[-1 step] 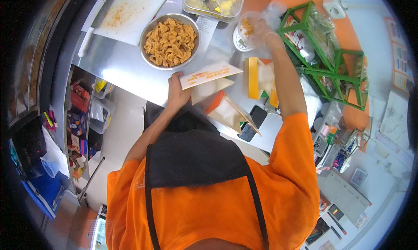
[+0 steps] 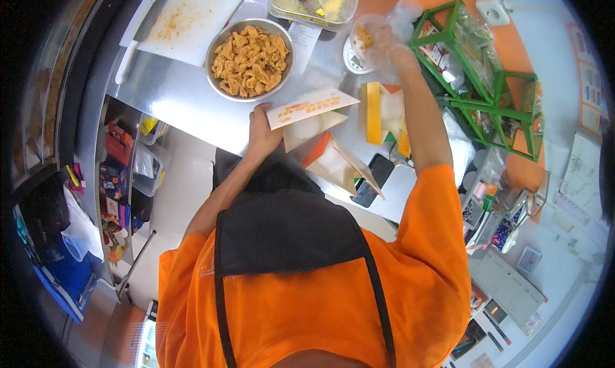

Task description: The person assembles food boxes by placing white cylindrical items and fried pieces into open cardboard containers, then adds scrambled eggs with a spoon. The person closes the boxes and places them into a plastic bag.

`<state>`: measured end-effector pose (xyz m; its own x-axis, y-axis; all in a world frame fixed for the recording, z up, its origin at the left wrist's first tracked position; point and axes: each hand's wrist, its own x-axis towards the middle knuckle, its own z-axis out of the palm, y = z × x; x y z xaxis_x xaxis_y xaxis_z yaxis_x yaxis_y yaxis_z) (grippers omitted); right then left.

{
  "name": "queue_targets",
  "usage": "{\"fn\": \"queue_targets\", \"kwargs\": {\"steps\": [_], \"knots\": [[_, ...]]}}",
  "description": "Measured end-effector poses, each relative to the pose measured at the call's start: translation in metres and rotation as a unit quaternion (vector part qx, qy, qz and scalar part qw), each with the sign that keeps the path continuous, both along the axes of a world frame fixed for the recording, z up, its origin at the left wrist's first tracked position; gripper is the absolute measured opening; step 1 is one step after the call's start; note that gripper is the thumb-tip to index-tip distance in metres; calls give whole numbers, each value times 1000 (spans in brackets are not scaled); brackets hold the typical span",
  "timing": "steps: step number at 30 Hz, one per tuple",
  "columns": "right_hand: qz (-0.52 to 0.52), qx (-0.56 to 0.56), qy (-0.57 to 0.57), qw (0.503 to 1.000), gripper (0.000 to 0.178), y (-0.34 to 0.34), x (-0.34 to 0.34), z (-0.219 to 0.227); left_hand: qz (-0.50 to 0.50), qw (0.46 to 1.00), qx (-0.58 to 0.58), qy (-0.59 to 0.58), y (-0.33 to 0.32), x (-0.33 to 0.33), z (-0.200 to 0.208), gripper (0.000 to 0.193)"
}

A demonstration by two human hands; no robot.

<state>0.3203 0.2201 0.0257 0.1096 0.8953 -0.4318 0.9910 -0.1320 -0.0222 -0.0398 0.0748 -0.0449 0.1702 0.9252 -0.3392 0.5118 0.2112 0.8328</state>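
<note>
My left hand (image 2: 262, 134) grips an open paper food box (image 2: 314, 107), with its printed white flap tilted up. Across the counter, my right hand (image 2: 389, 48) closes around a clear plastic cup (image 2: 364, 27) with brown crumbly bits showing inside. The cup is over a small white kitchen scale (image 2: 354, 55); whether they touch cannot be seen. To the left, a metal bowl (image 2: 213, 81) is full of golden fried pieces (image 2: 250, 59). A yellow-sided paper box (image 2: 373, 118) stands open below the scale, and another with an orange side (image 2: 319, 151) is near my apron.
A white cutting board (image 2: 221, 12) and a white-handled knife (image 2: 127, 64) lie at the far left. A clear rectangular container (image 2: 288, 14) with yellow bits stands at the back. Green baskets (image 2: 490, 102) fill the right side. A dark phone (image 2: 379, 171) lies by the boxes.
The box in my left hand has shifted very slightly. My right hand stays at the cup.
</note>
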Motion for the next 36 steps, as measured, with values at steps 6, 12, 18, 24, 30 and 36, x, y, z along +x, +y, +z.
{"fn": "queue_targets", "kwargs": {"steps": [6,12,18,24,30,36], "knots": [[31,68,17,997,70,-4,6,-4,77,978,-140,-131,16,16,6,58],[18,42,20,999,69,0,12,-8,14,1000,1,-9,-3,26,1,71],[19,77,62,995,69,-3,16,-17,-142,987,11,77,-35,45,64,58],[-27,34,55,998,74,-7,3,-3,-428,827,280,233,-14,55,72,59],[7,37,66,997,81,-8,3,-4,-489,750,357,265,19,61,17,79],[1,28,45,999,88,-3,10,-17,-484,781,269,290,28,54,10,42]]}}
